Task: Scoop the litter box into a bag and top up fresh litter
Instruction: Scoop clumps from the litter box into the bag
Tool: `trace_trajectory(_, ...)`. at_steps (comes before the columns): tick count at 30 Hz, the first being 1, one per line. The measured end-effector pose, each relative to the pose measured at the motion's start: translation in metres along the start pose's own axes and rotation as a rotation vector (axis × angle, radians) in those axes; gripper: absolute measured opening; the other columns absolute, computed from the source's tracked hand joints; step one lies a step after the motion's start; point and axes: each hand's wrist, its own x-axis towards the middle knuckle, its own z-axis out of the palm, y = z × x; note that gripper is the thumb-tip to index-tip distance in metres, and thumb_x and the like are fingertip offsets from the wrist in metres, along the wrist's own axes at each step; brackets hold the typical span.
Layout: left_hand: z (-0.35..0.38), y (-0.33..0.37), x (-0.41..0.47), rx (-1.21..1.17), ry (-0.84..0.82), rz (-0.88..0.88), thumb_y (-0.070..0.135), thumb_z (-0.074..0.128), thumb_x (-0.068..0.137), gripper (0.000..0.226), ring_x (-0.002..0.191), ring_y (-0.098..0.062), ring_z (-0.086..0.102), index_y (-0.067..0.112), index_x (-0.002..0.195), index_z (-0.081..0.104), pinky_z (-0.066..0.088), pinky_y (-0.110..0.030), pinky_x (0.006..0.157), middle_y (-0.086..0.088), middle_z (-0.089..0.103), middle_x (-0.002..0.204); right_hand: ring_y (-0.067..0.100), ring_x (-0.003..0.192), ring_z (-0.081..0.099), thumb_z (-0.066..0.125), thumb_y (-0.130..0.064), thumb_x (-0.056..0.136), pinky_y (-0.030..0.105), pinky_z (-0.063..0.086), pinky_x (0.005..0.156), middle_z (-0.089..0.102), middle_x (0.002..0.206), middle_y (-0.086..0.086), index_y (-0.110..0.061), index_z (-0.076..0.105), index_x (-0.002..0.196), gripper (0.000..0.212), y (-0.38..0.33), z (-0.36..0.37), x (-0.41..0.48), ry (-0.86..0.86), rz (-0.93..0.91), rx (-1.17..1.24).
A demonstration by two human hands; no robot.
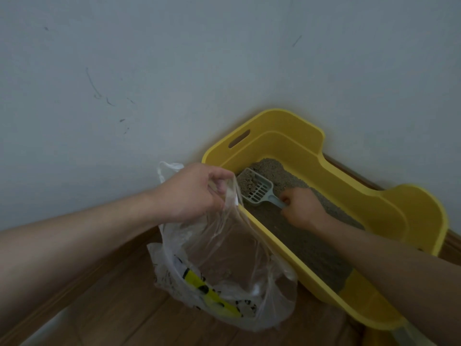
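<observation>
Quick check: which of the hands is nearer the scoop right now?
Right. The right hand grips the scoop by its handle, over the litter. The left hand holds the bag by its edge outside the yellow box, left of the scoop, apart from it.

Your litter box (349, 186) is solid bright yellow, the litter (294, 236) in it a grainy grey-beige, and your scoop (259, 191) pale blue-grey with a slotted grid. Your bag (224, 245) is clear plastic printed with a yellow band and black marks. The wall (149, 71) is pale grey-blue with dark scuffs; the floor (112, 308) is brown wood-grain.
</observation>
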Motion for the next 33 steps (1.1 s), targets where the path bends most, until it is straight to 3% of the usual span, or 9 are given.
trace_trajectory(6,0.0,0.004,-0.005,0.019,0.007,-0.009,0.005,0.074,0.07,0.064,0.085,-0.033,0.072,0.018,0.131,0.06,0.057,-0.054,0.079,0.008,0.065,0.091,0.017,0.086,0.064,0.064,-0.009,0.085,0.035,0.058,0.079,0.07,0.101,0.003,-0.019,0.07,0.112,0.03,0.004,-0.005,-0.015,0.021,-0.031,0.034)
trace_trajectory(13,0.001,0.006,-0.012,0.078,0.003,0.0,-0.004,0.071,0.079,0.063,0.088,-0.024,0.072,0.015,0.137,0.055,0.057,-0.046,0.087,0.005,0.063,0.092,0.014,0.084,0.065,0.069,-0.014,0.082,0.035,0.058,0.077,0.071,0.1,-0.001,-0.019,0.07,0.112,0.03,0.007,-0.016,-0.031,0.043,-0.052,0.069)
trace_trajectory(17,0.0,0.007,-0.017,0.12,0.007,0.002,-0.001,0.074,0.077,0.066,0.088,-0.019,0.071,0.015,0.138,0.055,0.057,-0.044,0.088,0.007,0.063,0.095,0.011,0.087,0.064,0.071,-0.016,0.083,0.027,0.054,0.077,0.071,0.105,-0.002,-0.021,0.069,0.115,0.032,0.011,-0.022,-0.042,0.033,-0.069,0.1)
trace_trajectory(24,-0.001,0.01,-0.027,0.212,0.019,-0.001,0.001,0.075,0.078,0.061,0.074,-0.011,0.066,0.016,0.134,0.058,0.052,-0.028,0.067,0.008,0.061,0.097,0.012,0.093,0.063,0.071,-0.017,0.086,0.031,0.055,0.084,0.069,0.107,-0.005,-0.022,0.067,0.117,0.032,0.022,-0.039,-0.071,0.021,-0.073,0.131)
trace_trajectory(33,0.007,0.015,-0.034,0.236,0.018,-0.03,0.0,0.076,0.077,0.061,0.083,-0.021,0.071,0.016,0.133,0.058,0.056,-0.042,0.076,0.004,0.062,0.098,0.01,0.09,0.061,0.07,-0.016,0.086,0.023,0.048,0.077,0.068,0.102,-0.006,-0.022,0.068,0.117,0.031,0.043,-0.062,-0.1,0.032,-0.062,0.108)
